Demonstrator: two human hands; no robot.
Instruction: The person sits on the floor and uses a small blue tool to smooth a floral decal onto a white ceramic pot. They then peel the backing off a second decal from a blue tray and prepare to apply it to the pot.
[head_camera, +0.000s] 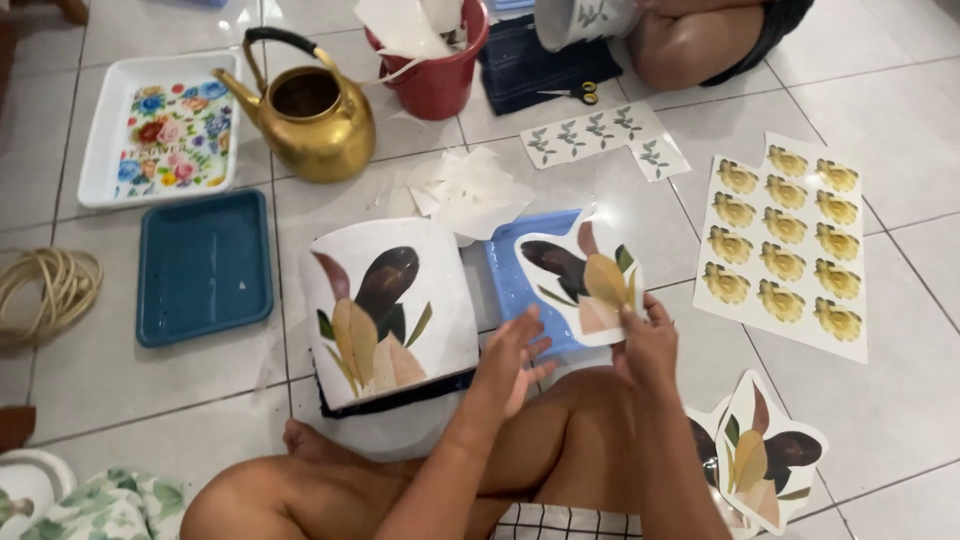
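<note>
A white pot (385, 320) with a leaf picture on its side rests against my legs. Both hands hold a cut-out leaf decal sheet (580, 280) just right of the pot. My left hand (512, 360) grips the sheet's lower left edge, close to the pot's side. The sheet's lower right corner is pinched by my right hand (648, 345). A light blue tray (515, 275) lies on the tiled floor under the sheet. More cut-out leaf decals (765, 455) lie on the floor by my right knee.
A brass kettle (310, 110), a white tray with flower decals (160, 130) and a dark blue tray (205, 265) lie to the left. A red bucket (435, 70), scissors (575, 95), a yellow flower decal sheet (785, 240) and another person's leg (690, 40) are beyond. Coiled rope (45, 290) lies far left.
</note>
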